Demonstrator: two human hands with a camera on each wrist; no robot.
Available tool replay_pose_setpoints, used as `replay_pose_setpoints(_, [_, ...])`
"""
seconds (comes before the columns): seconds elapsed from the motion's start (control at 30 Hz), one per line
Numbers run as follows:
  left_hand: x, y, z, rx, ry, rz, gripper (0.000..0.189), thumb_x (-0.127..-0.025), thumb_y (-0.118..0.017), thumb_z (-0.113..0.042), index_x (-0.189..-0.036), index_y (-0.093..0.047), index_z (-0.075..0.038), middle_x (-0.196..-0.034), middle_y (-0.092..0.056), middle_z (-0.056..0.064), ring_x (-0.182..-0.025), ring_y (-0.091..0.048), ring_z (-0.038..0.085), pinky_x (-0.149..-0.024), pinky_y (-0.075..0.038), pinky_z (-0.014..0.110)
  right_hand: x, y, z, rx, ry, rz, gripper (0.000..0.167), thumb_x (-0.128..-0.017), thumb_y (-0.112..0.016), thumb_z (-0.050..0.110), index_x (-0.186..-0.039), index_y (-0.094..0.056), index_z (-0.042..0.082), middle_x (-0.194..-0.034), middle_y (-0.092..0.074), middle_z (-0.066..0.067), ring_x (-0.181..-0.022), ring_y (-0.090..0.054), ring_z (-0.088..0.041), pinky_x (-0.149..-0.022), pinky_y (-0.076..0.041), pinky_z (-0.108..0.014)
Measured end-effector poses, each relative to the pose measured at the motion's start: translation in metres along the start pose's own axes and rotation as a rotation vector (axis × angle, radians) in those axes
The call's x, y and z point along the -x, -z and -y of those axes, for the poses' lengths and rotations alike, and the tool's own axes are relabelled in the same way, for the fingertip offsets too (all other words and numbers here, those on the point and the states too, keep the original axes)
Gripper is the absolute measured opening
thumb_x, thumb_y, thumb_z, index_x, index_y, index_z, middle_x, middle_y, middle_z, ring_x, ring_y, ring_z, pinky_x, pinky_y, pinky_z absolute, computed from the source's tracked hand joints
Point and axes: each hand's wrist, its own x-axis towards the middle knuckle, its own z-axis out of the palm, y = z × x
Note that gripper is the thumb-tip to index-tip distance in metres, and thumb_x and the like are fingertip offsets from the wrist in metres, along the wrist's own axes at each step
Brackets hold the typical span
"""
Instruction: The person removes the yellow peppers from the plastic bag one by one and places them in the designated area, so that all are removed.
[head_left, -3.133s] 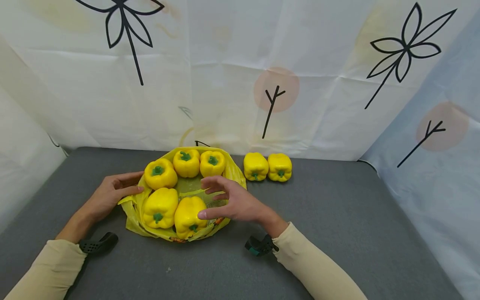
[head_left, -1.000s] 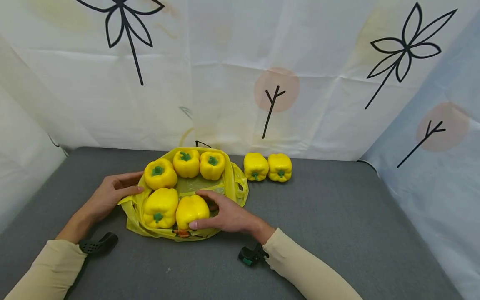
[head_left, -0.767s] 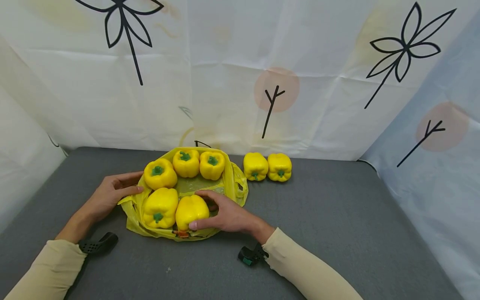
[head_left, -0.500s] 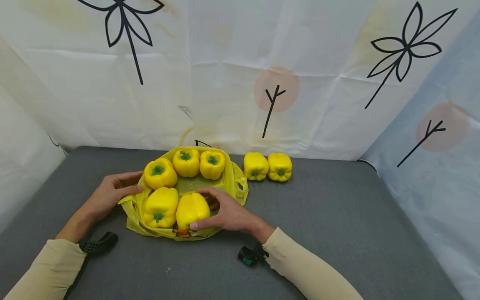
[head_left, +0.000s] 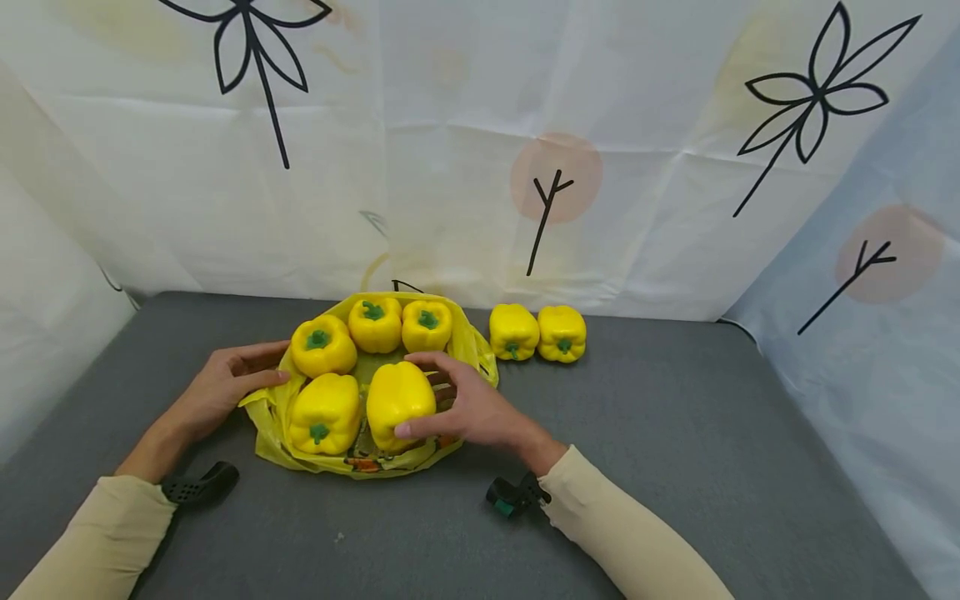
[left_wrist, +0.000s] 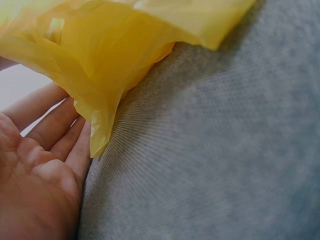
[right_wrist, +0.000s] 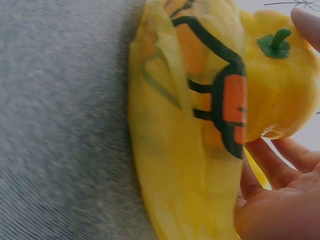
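Observation:
My right hand (head_left: 480,406) holds a yellow bell pepper (head_left: 400,400) between thumb and fingers, over the front right of an open yellow plastic bag (head_left: 270,433). In the right wrist view, that pepper (right_wrist: 280,95) shows its green stem, with the thumb at its top and the fingers below. At the bag's left side, my left hand (head_left: 217,387) rests against the plastic. Its fingers (left_wrist: 55,122) lie extended beside a hanging fold of the bag in the left wrist view. Another yellow bell pepper (head_left: 325,414) lies in the bag at front left.
Along the bag's back and left sit 3 yellow bell peppers, such as the middle one (head_left: 375,325). Two more bell peppers (head_left: 513,332) lie side by side on the grey table (head_left: 675,433), right of the bag. A patterned cloth (head_left: 450,192) hangs behind.
My right hand has gripped the front-right bell pepper, then lifted and shifted it up and to the right within the bag, away from its neighbour. The left hand stays in place.

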Motion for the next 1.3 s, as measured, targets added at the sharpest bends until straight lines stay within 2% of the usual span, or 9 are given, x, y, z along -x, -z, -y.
replay_pose_setpoints(0.13, [0.0, 0.0, 0.001, 0.007, -0.015, -0.006, 0.058, -0.103, -0.062, -0.016, -0.152, -0.04, 0.006, -0.139, -0.053, -0.007, -0.115, -0.049, -0.013, -0.089, -0.046, 0.011, 0.001, 0.003, 0.005, 0.019, 0.003, 0.001, 0.086, -0.085, -0.082, 0.033, -0.156, -0.038, 0.014, -0.141, -0.051, -0.002, -0.122, -0.054, -0.022, -0.097, -0.051, -0.039])
replay_pose_setpoints(0.37, [0.0, -0.002, 0.001, 0.029, -0.037, -0.002, 0.057, -0.103, -0.061, -0.015, -0.151, -0.04, 0.007, -0.133, -0.054, -0.015, -0.115, -0.052, -0.011, -0.089, -0.048, 0.013, 0.004, 0.009, 0.012, 0.021, -0.001, -0.017, 0.085, -0.084, -0.084, 0.032, -0.155, -0.04, 0.017, -0.141, -0.05, -0.002, -0.124, -0.053, -0.023, -0.098, -0.051, -0.04])
replay_pose_setpoints(0.47, [0.0, -0.003, 0.001, 0.034, -0.035, -0.001, 0.057, -0.103, -0.061, -0.015, -0.151, -0.04, 0.007, -0.135, -0.054, -0.012, -0.115, -0.052, -0.011, -0.089, -0.048, 0.013, 0.007, 0.012, 0.015, 0.019, 0.007, -0.023, 0.084, -0.084, -0.084, 0.032, -0.154, -0.041, 0.018, -0.142, -0.05, -0.004, -0.124, -0.053, -0.024, -0.099, -0.05, -0.043])
replay_pose_setpoints(0.67, [0.0, -0.002, -0.001, 0.011, -0.018, -0.007, 0.057, -0.103, -0.061, -0.016, -0.152, -0.04, 0.005, -0.145, -0.051, 0.007, -0.115, -0.051, -0.011, -0.089, -0.047, 0.012, 0.016, 0.02, 0.02, 0.026, 0.009, -0.053, 0.081, -0.082, -0.086, 0.032, -0.151, -0.045, 0.023, -0.141, -0.051, -0.001, -0.124, -0.054, -0.023, -0.1, -0.049, -0.045])
replay_pose_setpoints(0.77, [0.0, -0.002, -0.001, 0.011, -0.018, -0.003, 0.057, -0.103, -0.061, -0.017, -0.152, -0.04, 0.005, -0.145, -0.051, 0.007, -0.115, -0.051, -0.011, -0.09, -0.047, 0.012, 0.022, 0.026, 0.02, 0.037, 0.011, -0.073, 0.083, -0.081, -0.086, 0.031, -0.152, -0.044, 0.02, -0.141, -0.051, 0.001, -0.124, -0.054, -0.023, -0.1, -0.048, -0.044])
replay_pose_setpoints(0.83, [0.0, -0.002, -0.001, 0.016, -0.022, -0.002, 0.057, -0.103, -0.061, -0.016, -0.152, -0.041, 0.005, -0.142, -0.053, 0.0, -0.115, -0.051, -0.011, -0.089, -0.047, 0.013, 0.026, 0.03, 0.02, 0.047, 0.021, -0.083, 0.085, -0.081, -0.086, 0.03, -0.153, -0.043, 0.016, -0.142, -0.051, 0.002, -0.126, -0.052, -0.025, -0.102, -0.047, -0.045])
replay_pose_setpoints(0.9, [0.0, -0.002, 0.0, 0.017, -0.027, -0.003, 0.057, -0.103, -0.062, -0.016, -0.152, -0.041, 0.005, -0.141, -0.053, -0.001, -0.115, -0.052, -0.01, -0.089, -0.048, 0.013, 0.031, 0.035, 0.021, 0.062, 0.03, -0.096, 0.085, -0.081, -0.087, 0.03, -0.153, -0.043, 0.015, -0.143, -0.051, 0.002, -0.127, -0.051, -0.025, -0.104, -0.045, -0.046])
replay_pose_setpoints(1.1, [-0.001, -0.002, 0.001, 0.01, -0.016, 0.001, 0.058, -0.103, -0.062, -0.018, -0.152, -0.041, 0.004, -0.148, -0.048, 0.014, -0.116, -0.051, -0.011, -0.09, -0.047, 0.013, 0.048, 0.048, 0.022, 0.092, 0.037, -0.144, 0.086, -0.081, -0.087, 0.028, -0.153, -0.042, 0.013, -0.145, -0.05, 0.001, -0.127, -0.052, -0.023, -0.107, -0.042, -0.049])
replay_pose_setpoints(1.3, [0.0, -0.001, 0.002, 0.012, -0.016, 0.0, 0.058, -0.103, -0.062, -0.018, -0.152, -0.041, 0.004, -0.147, -0.049, 0.012, -0.116, -0.051, -0.01, -0.09, -0.048, 0.013, 0.062, 0.06, 0.022, 0.052, 0.033, -0.179, 0.084, -0.083, -0.086, 0.023, -0.153, -0.041, 0.012, -0.144, -0.051, -0.004, -0.126, -0.055, -0.026, -0.108, -0.041, -0.052])
